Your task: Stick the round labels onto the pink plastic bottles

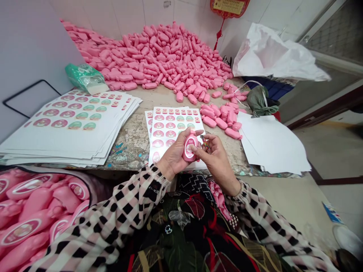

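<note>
Heap of bottles (164,53) at the back of the worktop (132,130), stack of sticker sheets (53,139) at left, sack (98,187) of bottles before it, loose sheets (170,126) mid-worktop, one bottle (188,150) between the hands (173,154) over them, group of bottles (224,118) right of those, paper (272,143) at the right end, pouch (259,101) behind.

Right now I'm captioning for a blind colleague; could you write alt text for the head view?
A person's left hand holds a pink bottle with an oval label, the right hand touching its front. Sticker sheets lie beneath on a worn table, with a large heap of pink bottles behind; more bottles, some labelled, fill the lower left corner.
</note>
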A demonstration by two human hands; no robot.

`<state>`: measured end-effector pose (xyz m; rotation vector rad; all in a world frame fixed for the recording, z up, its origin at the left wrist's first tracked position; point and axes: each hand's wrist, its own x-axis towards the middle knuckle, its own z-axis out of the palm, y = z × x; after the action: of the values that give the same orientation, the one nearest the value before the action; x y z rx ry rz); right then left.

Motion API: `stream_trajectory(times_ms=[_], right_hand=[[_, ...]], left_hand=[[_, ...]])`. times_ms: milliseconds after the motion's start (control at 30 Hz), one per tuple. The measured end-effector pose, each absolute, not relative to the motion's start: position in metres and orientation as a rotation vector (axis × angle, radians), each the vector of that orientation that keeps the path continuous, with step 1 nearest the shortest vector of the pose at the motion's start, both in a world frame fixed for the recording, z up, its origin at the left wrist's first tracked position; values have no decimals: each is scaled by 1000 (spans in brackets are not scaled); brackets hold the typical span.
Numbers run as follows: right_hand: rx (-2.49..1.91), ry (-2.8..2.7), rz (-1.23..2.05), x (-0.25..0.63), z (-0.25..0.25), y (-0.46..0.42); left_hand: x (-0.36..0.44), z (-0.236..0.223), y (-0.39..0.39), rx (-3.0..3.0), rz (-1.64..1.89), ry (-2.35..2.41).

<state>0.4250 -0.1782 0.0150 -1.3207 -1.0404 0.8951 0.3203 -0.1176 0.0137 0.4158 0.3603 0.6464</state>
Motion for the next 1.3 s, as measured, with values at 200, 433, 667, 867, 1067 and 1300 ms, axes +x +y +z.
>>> stream_trajectory(times_ms=[200, 433, 667, 867, 1067, 1300], right_hand=[[-1344, -1046, 917, 419, 12, -180], [-1433, -1104, 915, 421, 9, -180], [-1419, -1120, 912, 423, 4, -181], [-1354, -966, 914, 426, 10, -180], [-1250, -898, 1102, 424, 10, -174], [-1217, -726, 1036, 436, 7, -172]], left_hand=[[320, 12, -118, 444, 662, 367], [319, 11, -117, 496, 741, 440], [319, 10, -117, 367, 664, 474], [321, 7, -120, 437, 645, 551], [324, 10, -123, 599, 643, 635], [320, 7, -133, 732, 566, 585]])
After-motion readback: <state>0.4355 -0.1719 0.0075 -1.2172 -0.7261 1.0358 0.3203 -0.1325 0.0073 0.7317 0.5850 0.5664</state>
